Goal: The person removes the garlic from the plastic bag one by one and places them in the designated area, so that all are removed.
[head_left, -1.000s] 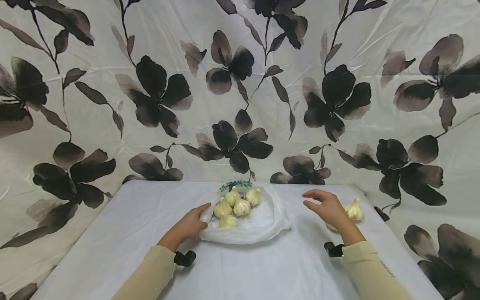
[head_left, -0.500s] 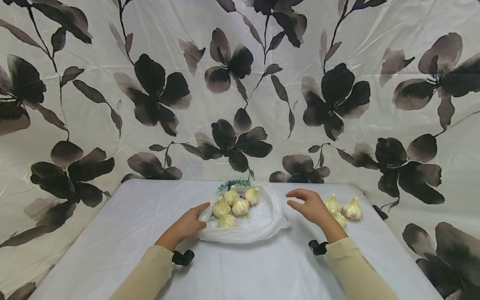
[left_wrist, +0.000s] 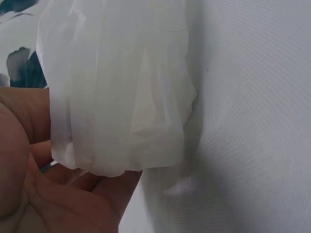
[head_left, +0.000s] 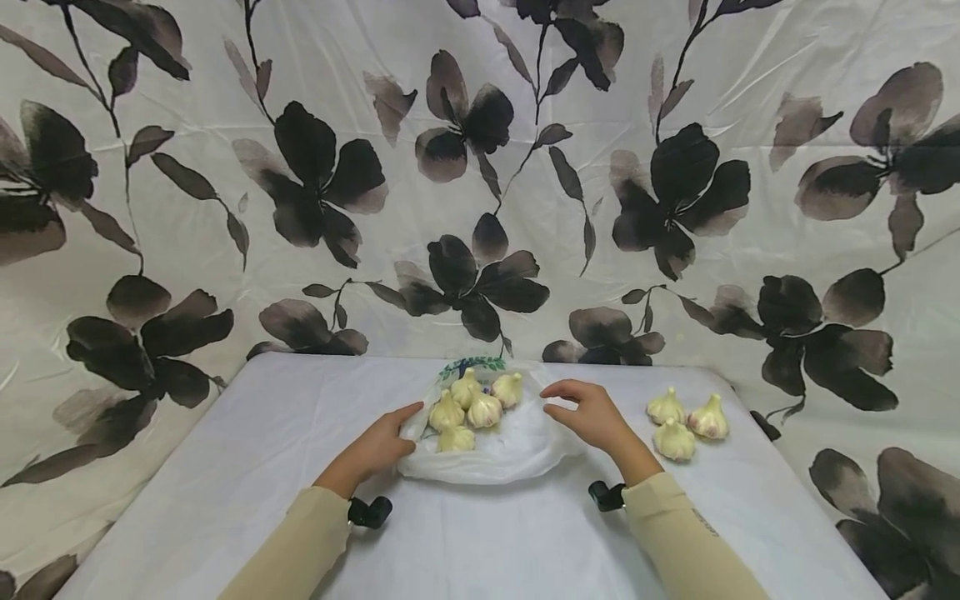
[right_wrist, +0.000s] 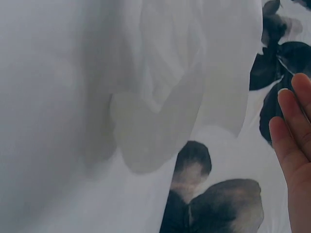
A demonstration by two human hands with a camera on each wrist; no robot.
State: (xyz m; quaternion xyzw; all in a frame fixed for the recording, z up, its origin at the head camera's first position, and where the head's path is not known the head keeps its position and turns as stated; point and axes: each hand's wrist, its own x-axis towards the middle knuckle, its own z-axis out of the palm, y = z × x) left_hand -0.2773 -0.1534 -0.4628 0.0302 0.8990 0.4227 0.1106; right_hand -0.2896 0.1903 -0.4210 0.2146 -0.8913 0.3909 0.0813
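A white plastic bag (head_left: 487,471) lies with its mouth open in the middle of the table, several garlic bulbs (head_left: 483,412) inside it. My left hand (head_left: 375,450) holds its left rim; in the left wrist view the hand's (left_wrist: 63,199) finger ends are hidden behind the plastic. Over at the bag's right rim is my right hand (head_left: 592,417), thumb and fingers apart, holding nothing. The right wrist view shows that hand's straight fingers (right_wrist: 289,131) beside the bag's pale side (right_wrist: 155,126).
Three more garlic bulbs (head_left: 675,439) stand together on the right side of the table, beyond my right forearm. The table (head_left: 225,467) has a white cover. Behind it hangs a floral cloth (head_left: 570,250).
My right hand has moved left from beside the loose garlic bulbs to the bag's right rim, uncovering all three bulbs. The left hand has stayed at the bag's left rim.
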